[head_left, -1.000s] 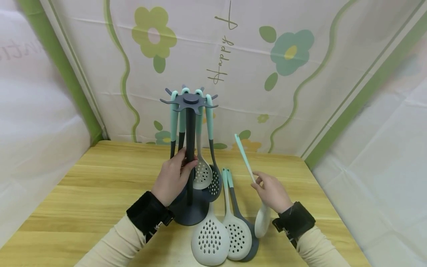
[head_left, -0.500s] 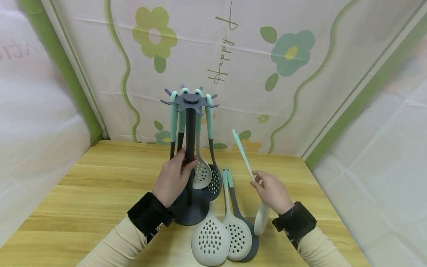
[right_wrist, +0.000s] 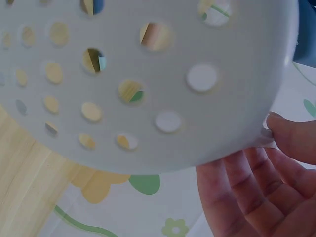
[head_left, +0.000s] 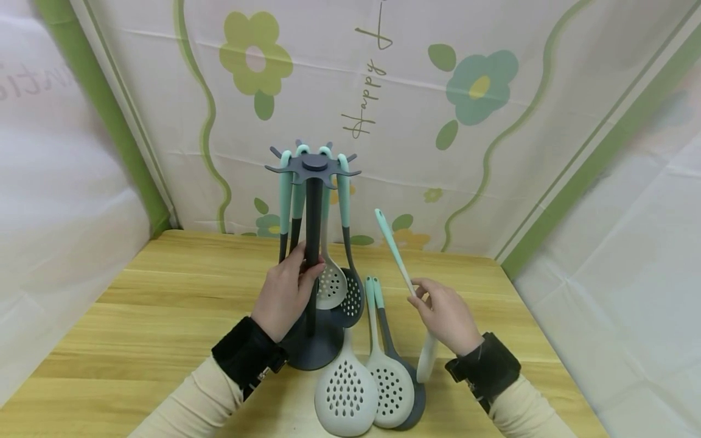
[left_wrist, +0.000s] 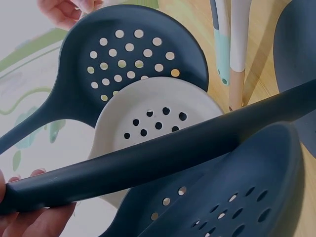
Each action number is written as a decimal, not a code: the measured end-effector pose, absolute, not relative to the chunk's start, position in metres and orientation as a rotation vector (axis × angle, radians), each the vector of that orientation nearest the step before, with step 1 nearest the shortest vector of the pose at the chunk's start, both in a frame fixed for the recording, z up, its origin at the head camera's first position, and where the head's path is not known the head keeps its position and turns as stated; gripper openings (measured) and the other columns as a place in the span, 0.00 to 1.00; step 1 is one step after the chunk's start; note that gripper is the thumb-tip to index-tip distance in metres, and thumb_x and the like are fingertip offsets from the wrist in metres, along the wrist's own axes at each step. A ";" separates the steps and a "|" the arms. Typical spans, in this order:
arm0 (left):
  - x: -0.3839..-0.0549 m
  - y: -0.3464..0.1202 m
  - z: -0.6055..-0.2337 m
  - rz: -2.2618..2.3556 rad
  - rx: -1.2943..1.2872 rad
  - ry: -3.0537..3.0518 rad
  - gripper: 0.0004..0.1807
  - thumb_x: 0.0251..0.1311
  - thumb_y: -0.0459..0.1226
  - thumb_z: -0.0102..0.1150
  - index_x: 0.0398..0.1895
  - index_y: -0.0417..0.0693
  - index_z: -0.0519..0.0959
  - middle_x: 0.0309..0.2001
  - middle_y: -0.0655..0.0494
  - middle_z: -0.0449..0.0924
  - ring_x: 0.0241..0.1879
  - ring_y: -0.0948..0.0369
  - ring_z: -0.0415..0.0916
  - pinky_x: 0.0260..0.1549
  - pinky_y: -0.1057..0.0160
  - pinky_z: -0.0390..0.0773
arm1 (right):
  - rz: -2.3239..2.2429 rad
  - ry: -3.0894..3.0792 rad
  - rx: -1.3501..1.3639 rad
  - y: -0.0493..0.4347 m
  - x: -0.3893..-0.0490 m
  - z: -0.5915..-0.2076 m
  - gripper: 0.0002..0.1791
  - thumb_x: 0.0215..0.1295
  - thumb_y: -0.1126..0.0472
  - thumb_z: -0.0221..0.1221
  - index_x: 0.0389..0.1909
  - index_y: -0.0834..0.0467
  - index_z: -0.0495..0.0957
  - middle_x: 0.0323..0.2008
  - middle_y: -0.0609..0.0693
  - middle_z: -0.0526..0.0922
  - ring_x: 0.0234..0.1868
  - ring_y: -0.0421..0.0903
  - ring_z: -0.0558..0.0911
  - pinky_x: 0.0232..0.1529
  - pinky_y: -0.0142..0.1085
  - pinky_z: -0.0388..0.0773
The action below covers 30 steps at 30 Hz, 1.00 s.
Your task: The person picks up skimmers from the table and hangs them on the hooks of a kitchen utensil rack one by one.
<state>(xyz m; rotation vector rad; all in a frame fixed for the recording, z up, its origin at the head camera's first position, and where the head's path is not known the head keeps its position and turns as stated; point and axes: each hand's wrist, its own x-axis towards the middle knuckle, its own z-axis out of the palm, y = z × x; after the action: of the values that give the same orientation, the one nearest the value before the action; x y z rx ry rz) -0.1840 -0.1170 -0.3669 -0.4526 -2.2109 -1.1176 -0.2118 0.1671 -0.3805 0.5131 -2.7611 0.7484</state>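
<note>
My left hand (head_left: 285, 295) grips the dark post (head_left: 314, 219) of a utensil stand. In the left wrist view, its fingers curl round the post (left_wrist: 123, 170). Several mint-handled utensils hang from the stand's hooked top, among them a light skimmer (head_left: 333, 299) and a dark skimmer (head_left: 359, 304). To the right of the stand, my right hand (head_left: 446, 313) pinches another skimmer by its shaft, its mint handle (head_left: 390, 238) pointing up and leaning left. The light, perforated head of this held skimmer (right_wrist: 163, 86) fills much of the right wrist view and hangs below the hand.
On the wooden table (head_left: 164, 304), a light skimmer with teardrop holes (head_left: 346, 424) lies before the stand's round dark base (head_left: 312, 359). Beside it a round-holed light skimmer (head_left: 390, 418) overlaps a dark utensil (head_left: 418, 404). A flowered cloth (head_left: 328, 91) stands behind.
The handle end of the held skimmer has shifted left and slightly up, toward the stand, as its tilt increased. The left hand stays on the post, and the table utensils have not moved.
</note>
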 end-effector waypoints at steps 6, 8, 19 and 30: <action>-0.184 -0.117 -0.367 -1.103 -0.454 -2.210 0.13 0.70 0.38 0.54 0.49 0.36 0.75 0.37 0.46 0.82 0.33 0.57 0.82 0.29 0.55 0.84 | 0.760 -2.752 0.515 0.166 -0.209 -0.377 0.20 0.66 0.61 0.63 0.56 0.67 0.81 0.31 0.50 0.82 0.22 0.40 0.70 0.20 0.37 0.69; -0.183 -0.116 -0.367 -1.100 -0.452 -2.212 0.13 0.70 0.38 0.54 0.49 0.37 0.75 0.36 0.47 0.82 0.32 0.58 0.81 0.28 0.55 0.83 | 0.760 -2.746 0.515 0.165 -0.208 -0.376 0.20 0.66 0.61 0.63 0.56 0.66 0.81 0.31 0.50 0.82 0.23 0.40 0.70 0.20 0.37 0.69; -0.184 -0.116 -0.368 -1.091 -0.464 -2.195 0.13 0.70 0.38 0.54 0.48 0.36 0.75 0.36 0.47 0.81 0.32 0.58 0.81 0.28 0.55 0.83 | 0.774 -2.681 0.534 0.161 -0.201 -0.372 0.19 0.64 0.62 0.64 0.54 0.66 0.82 0.31 0.48 0.82 0.25 0.38 0.73 0.22 0.37 0.72; -0.184 -0.116 -0.367 -1.082 -0.441 -2.211 0.11 0.69 0.38 0.55 0.45 0.37 0.75 0.33 0.48 0.79 0.27 0.61 0.74 0.23 0.58 0.78 | 0.795 -2.647 0.542 0.159 -0.197 -0.370 0.18 0.63 0.62 0.65 0.53 0.65 0.82 0.31 0.48 0.82 0.27 0.38 0.76 0.22 0.36 0.73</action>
<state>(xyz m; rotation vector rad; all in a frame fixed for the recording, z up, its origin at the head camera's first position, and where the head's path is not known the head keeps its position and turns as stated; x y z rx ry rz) -0.1838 -0.1162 -0.3672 -0.4409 -2.2107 -1.0820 -0.1974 0.1587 -0.3695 0.5415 -2.6472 0.7951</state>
